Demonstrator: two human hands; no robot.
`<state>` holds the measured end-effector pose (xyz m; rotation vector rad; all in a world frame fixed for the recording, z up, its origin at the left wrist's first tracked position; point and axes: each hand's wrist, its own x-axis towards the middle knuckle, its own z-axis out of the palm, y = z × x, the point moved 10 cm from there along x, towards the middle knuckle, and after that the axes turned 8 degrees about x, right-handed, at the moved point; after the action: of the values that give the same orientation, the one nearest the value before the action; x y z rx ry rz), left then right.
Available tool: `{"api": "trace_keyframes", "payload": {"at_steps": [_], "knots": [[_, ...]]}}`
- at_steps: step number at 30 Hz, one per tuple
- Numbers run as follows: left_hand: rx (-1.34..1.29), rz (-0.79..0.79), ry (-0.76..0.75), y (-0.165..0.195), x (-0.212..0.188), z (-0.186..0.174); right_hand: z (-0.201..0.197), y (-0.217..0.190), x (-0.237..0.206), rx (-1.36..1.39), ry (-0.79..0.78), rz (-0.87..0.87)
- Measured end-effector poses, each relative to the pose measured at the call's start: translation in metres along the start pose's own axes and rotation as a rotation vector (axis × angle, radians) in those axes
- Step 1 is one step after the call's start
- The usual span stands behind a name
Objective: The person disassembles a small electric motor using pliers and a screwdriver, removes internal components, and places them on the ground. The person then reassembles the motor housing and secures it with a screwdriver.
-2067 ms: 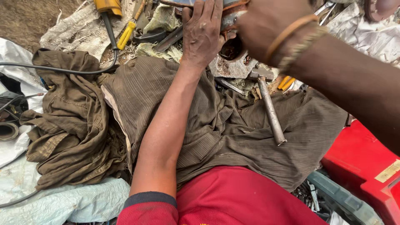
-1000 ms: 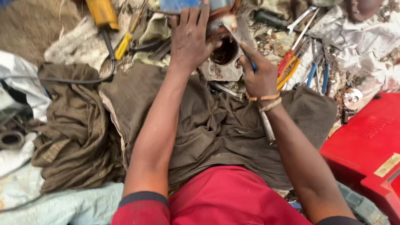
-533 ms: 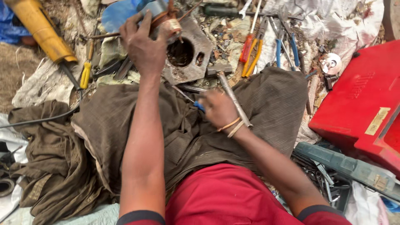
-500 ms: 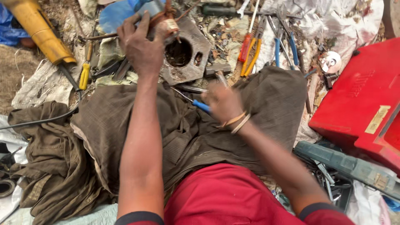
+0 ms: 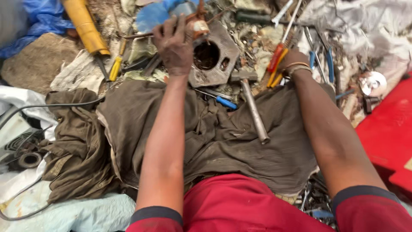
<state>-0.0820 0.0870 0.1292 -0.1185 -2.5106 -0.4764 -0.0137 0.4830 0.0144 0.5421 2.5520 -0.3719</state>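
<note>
gripping metal block (image 5: 214, 60), left hand (image 5: 175, 45); right hand (image 5: 292, 58) among screwdrivers (image 5: 277, 64).

Olive-brown cloth (image 5: 223, 141) lying plain, unpatterned; red shirt (image 5: 257, 206) showing dark cuffs; yellow cylinder (image 5: 86, 25) gleaming; blue-handled screwdriver (image 5: 226, 102); orange-and-yellow-handled tools (image 5: 275, 64); red case (image 5: 386, 133); grey metal block (image 5: 214, 60) rusting brown.

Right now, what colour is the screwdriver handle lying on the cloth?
Blue screwdriver handle, clearest in the head view.

Yellow label (image 5: 407, 164), red case (image 5: 386, 133), right edge
</note>
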Motion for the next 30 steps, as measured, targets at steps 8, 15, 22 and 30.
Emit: {"api": "trace_keyframes", "payload": {"at_steps": [8, 15, 22, 30], "knots": [[-0.15, -0.035, -0.27, -0.008, 0.011, 0.003, -0.03, 0.045, -0.009, 0.715, 0.226, 0.227], [-0.162, 0.245, -0.226, -0.012, 0.001, -0.016, -0.114, -0.016, -0.109, 1.478, 0.404, -0.53], [-0.355, 0.094, -0.248, -0.022, 0.009, -0.009, -0.052, -0.141, -0.151, 1.898, -0.484, -0.513], [-0.373, 0.055, -0.272, -0.022, 0.013, -0.012, -0.032, -0.184, -0.115, 0.297, 0.294, -0.566]]}}
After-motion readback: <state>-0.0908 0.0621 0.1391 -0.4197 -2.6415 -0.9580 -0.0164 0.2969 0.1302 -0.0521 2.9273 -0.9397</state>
